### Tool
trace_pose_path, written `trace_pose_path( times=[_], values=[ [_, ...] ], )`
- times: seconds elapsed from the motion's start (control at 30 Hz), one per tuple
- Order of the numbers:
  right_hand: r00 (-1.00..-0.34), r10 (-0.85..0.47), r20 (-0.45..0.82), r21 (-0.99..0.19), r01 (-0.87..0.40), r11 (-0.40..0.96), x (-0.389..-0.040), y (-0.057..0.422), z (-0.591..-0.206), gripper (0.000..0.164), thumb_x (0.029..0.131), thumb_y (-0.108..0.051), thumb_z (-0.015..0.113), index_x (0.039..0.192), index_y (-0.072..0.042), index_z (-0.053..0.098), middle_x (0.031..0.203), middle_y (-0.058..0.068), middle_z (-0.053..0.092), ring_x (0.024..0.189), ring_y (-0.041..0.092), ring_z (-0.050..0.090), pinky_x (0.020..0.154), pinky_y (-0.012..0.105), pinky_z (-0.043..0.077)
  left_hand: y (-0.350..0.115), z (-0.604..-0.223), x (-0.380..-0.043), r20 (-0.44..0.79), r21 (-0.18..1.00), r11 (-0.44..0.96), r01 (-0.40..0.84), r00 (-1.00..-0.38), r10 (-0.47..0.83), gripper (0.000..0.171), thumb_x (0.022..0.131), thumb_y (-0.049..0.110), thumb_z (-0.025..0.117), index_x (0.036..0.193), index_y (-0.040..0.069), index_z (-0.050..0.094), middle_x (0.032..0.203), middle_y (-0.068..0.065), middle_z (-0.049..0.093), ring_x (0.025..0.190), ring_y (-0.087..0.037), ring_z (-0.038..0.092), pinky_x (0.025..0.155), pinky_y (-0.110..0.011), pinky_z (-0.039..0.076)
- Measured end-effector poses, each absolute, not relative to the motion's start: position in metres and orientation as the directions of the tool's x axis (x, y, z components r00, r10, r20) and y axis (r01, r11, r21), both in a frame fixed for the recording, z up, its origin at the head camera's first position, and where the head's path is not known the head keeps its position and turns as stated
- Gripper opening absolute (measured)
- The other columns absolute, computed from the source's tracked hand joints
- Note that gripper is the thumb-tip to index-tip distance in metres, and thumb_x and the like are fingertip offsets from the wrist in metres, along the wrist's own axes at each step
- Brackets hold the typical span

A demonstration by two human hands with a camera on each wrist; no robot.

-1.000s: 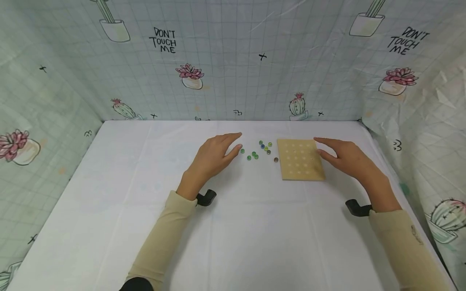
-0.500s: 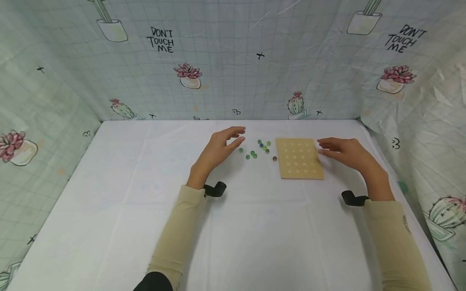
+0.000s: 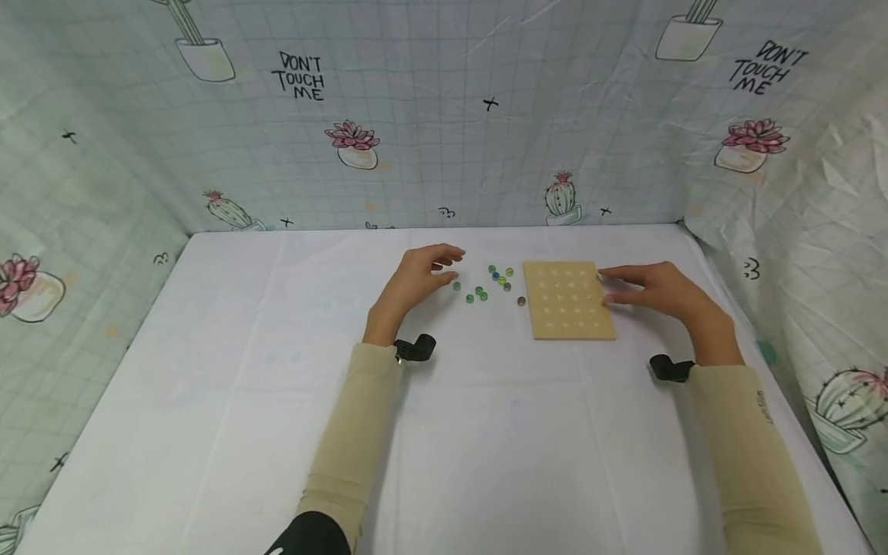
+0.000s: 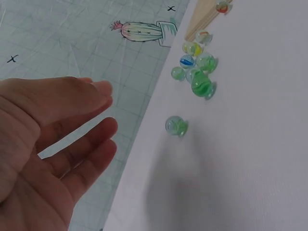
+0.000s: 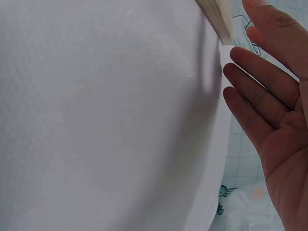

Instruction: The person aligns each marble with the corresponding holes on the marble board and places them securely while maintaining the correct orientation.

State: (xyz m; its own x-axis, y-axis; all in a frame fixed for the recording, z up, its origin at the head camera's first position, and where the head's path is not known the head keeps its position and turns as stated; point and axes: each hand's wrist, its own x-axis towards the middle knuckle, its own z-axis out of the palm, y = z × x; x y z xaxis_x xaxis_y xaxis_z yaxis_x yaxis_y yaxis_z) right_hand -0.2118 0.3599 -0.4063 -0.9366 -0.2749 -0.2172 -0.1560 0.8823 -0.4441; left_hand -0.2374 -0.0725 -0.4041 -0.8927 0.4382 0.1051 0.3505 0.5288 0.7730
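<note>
Several glass marbles point(image 3: 482, 291) lie loose on the table, mostly green, with a blue one point(image 4: 187, 61) and a reddish-brown one point(image 3: 521, 301) among them. Just left of them hovers my left hand point(image 3: 415, 276), fingers loosely bent and holding nothing. A square wooden board point(image 3: 570, 308) with rows of round dimples lies flat to the right of the marbles. My right hand point(image 3: 659, 289) is at the board's right edge, thumb and index finger stretched toward it. Whether those fingertips touch the board, I cannot tell. The right wrist view shows the other fingers extended point(image 5: 284, 125).
A white cloth covers the table point(image 3: 291, 432). Behind it and along both sides hangs a curtain point(image 3: 416, 116) printed with cactus and succulent drawings. Each wrist carries a black camera mount point(image 3: 416, 348).
The left hand has shifted slightly right and away from me, its fingers bending a little more. The right hand has drawn slightly left, close to the board's edge. Marbles and board stay put.
</note>
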Motion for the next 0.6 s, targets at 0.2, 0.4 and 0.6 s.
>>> trace_pose_path(
  times=[0.2,0.4,0.6],
  values=[
    [-0.922,-0.318,-0.221,-0.388,-0.216,0.896,-0.213,0.358,-0.411,0.072,0.088,-0.051,0.076,0.146,-0.012,0.057,0.145,0.025,0.053,0.135,0.049,0.046,0.108,0.065,0.039,-0.076,-0.408,-0.243,0.007,0.763,0.576,0.293,-0.895,0.447,0.037,0.093,0.004,0.071,0.13,0.004,0.068,0.125,-0.009,0.07,0.115,-0.024,0.064,0.102,-0.036,0.051],
    [-0.909,-0.356,-0.218,-0.354,-0.267,0.896,-0.212,0.36,-0.412,0.074,0.089,-0.055,0.074,0.148,-0.014,0.056,0.145,0.024,0.054,0.134,0.048,0.048,0.108,0.064,0.039,-0.076,-0.414,-0.249,-0.044,0.737,0.617,0.277,-0.891,0.452,0.034,0.092,0.006,0.075,0.126,0.007,0.072,0.123,-0.005,0.072,0.11,-0.02,0.066,0.1,-0.033,0.051],
    [-0.9,-0.384,-0.209,-0.329,-0.305,0.894,-0.212,0.359,-0.411,0.073,0.09,-0.055,0.073,0.147,-0.014,0.056,0.147,0.02,0.053,0.135,0.048,0.048,0.108,0.064,0.039,-0.078,-0.42,-0.255,-0.103,0.745,0.631,0.217,-0.897,0.431,0.032,0.089,0.01,0.08,0.121,0.011,0.076,0.123,-0.003,0.073,0.115,-0.018,0.065,0.103,-0.033,0.049]
  ],
)
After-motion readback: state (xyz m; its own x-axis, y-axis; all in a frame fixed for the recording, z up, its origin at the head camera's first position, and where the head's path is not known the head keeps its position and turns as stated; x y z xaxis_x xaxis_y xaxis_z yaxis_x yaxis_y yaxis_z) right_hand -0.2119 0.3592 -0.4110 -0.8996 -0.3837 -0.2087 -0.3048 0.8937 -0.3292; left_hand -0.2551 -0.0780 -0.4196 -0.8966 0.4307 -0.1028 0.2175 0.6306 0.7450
